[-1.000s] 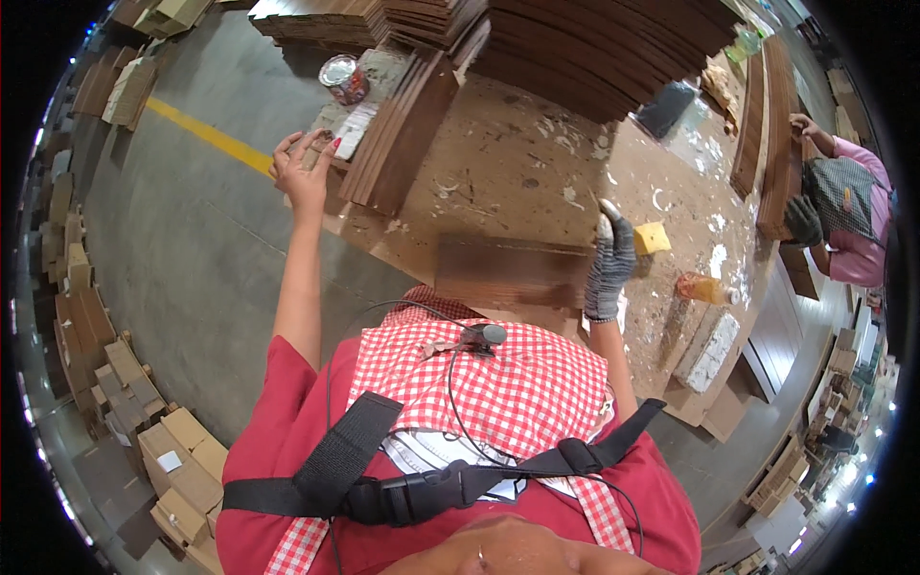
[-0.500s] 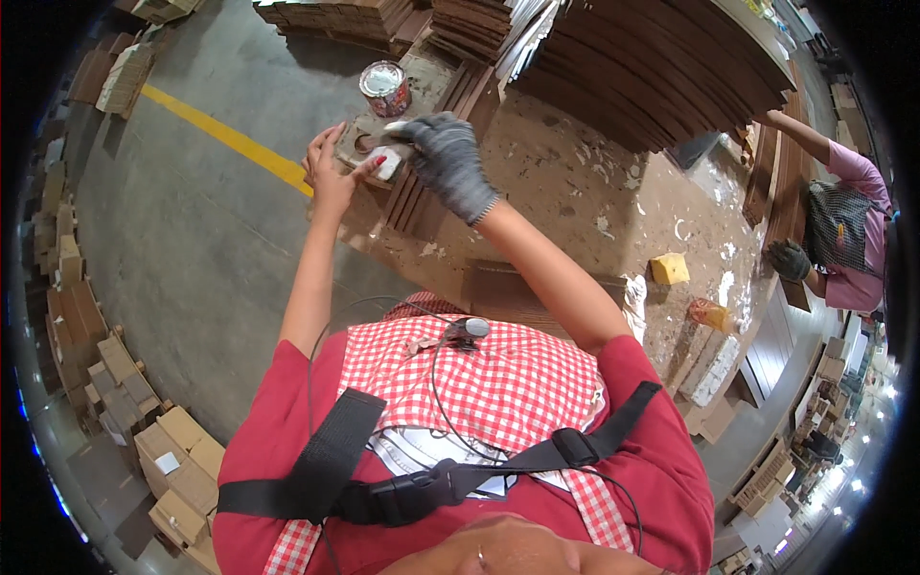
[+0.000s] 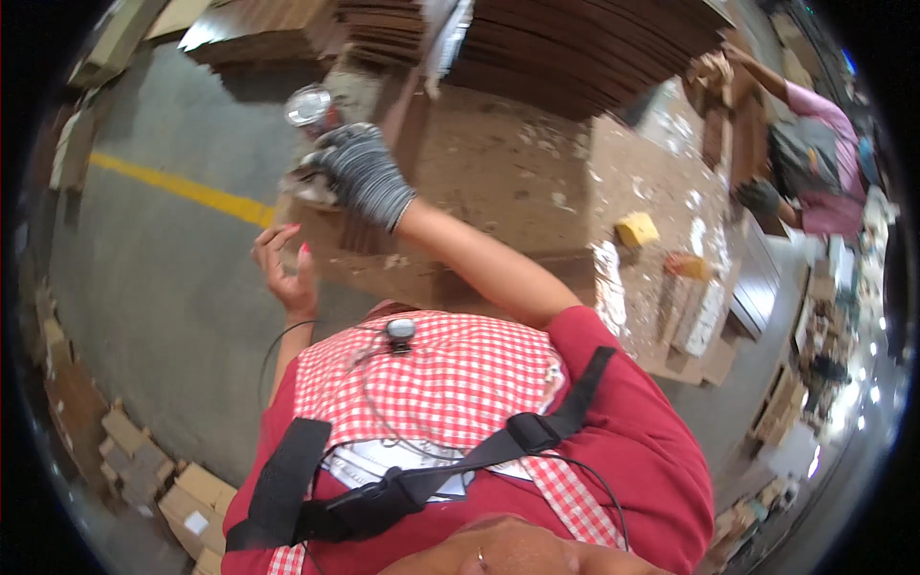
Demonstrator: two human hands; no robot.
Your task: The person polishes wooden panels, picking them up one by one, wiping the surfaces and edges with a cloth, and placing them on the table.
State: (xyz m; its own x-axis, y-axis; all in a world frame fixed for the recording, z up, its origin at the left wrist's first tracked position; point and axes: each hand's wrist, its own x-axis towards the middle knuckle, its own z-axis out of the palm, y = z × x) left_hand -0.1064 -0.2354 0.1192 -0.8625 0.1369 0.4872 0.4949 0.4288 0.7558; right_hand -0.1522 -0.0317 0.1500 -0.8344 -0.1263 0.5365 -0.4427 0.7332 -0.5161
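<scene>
My left hand (image 3: 287, 271), bare, is off the table beside its left edge, fingers apart and slightly curled, holding nothing. My right hand (image 3: 362, 172), in a grey knit glove, is over the table's left end with fingers bent inward. What they close on is blurred and mostly hidden. Just beyond the glove stands a round tin (image 3: 314, 111) with a silvery top. A pale, whitish patch (image 3: 314, 190) shows below the gloved fingertips. Under my right wrist lie narrow brown boards (image 3: 364, 235), side by side.
A tall stack of brown panels (image 3: 565, 53) fills the table's far side. A yellow sponge-like block (image 3: 637, 229) and an orange-yellow item (image 3: 686, 265) lie to the right on the paint-flecked tabletop (image 3: 498, 158). A co-worker in pink (image 3: 832, 163) stands at the far right.
My left hand has come away from the table's left end, back toward me. The gloved hand stays near the tin. The whole view has shifted, and the picture is blurrier.
</scene>
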